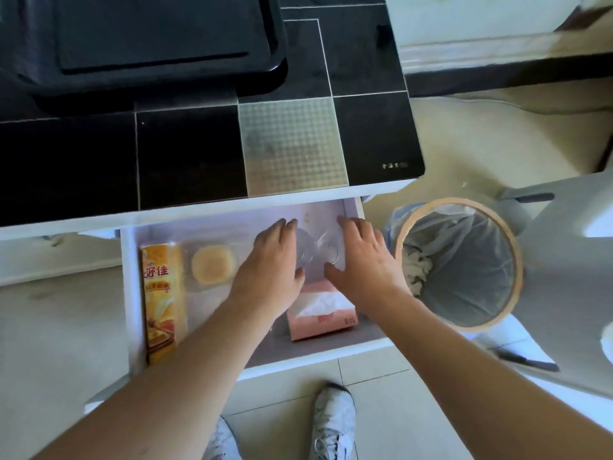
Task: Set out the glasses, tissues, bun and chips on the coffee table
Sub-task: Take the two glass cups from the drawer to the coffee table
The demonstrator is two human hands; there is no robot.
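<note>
The coffee table's white drawer (127,293) is pulled out below its black tiled top (185,161). Two clear glasses (316,252) stand at the drawer's back right. My left hand (272,263) reaches over the left glass and my right hand (360,257) over the right one, fingers fairly straight; a firm grip is not visible. A yellow chips can (162,303) lies along the drawer's left side. Beside it is a wrapped round bun (212,265). A pink tissue pack (321,313) lies near the drawer's front, between my forearms.
A round waste bin (457,263) with a plastic liner stands right of the drawer. A black tray (149,44) occupies the table's back left. A textured silver tile (292,144) sits mid-table. My white shoes (331,423) are on the tiled floor in front.
</note>
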